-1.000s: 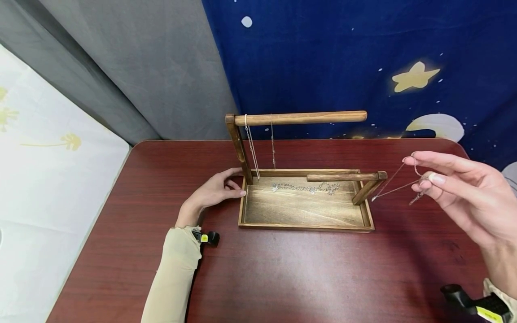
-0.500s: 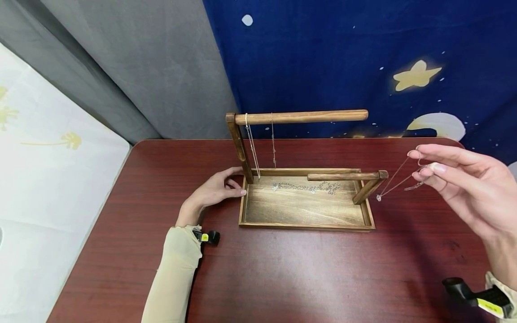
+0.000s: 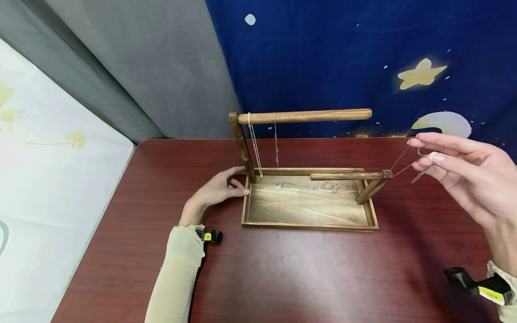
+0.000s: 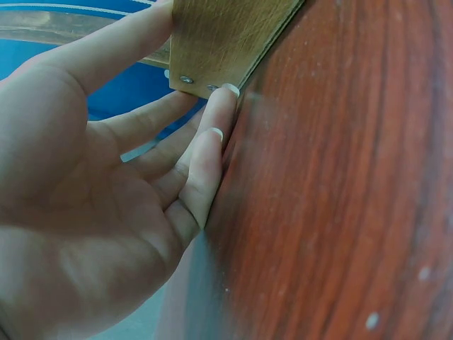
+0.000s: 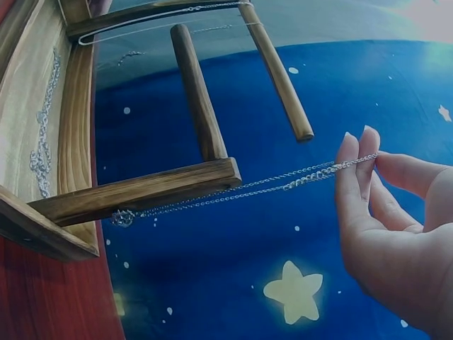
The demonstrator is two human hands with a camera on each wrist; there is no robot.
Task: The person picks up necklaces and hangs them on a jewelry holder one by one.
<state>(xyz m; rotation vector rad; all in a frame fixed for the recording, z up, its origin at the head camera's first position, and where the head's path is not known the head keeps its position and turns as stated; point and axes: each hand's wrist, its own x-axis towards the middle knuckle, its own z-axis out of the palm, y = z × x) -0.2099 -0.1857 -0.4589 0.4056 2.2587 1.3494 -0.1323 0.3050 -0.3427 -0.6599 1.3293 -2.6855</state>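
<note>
At the left, the left hand (image 3: 216, 188) rests against the end of the wooden tray (image 3: 307, 211) on the surface (image 3: 291, 269), thumb and forefinger spread wide, the other fingers loosely bent; next comes the tall stand's bar (image 3: 304, 116), carrying a pale necklace (image 3: 256, 148) close to the upright and a finer chain (image 3: 276, 148) just beside it; below, loose silvery links (image 3: 299, 186) lie along the tray floor, towards the back; then the short bar (image 3: 343, 176) on its upright at the right end.

Farthest right, the right hand (image 3: 476, 172) pinches a slim necklace (image 5: 311, 177) at the tips of thumb and fingers, the gap narrow; its loop hangs past the short stand's upright, the pendant (image 5: 122, 217) lowest; I cannot tell whether chain and wood touch.

The necklace should be very light, limp and slippery, its links easily snagged or snapped; best taken near the clasp end, two strands slightly apart, letting the pendant's weight keep the loop straight.
</note>
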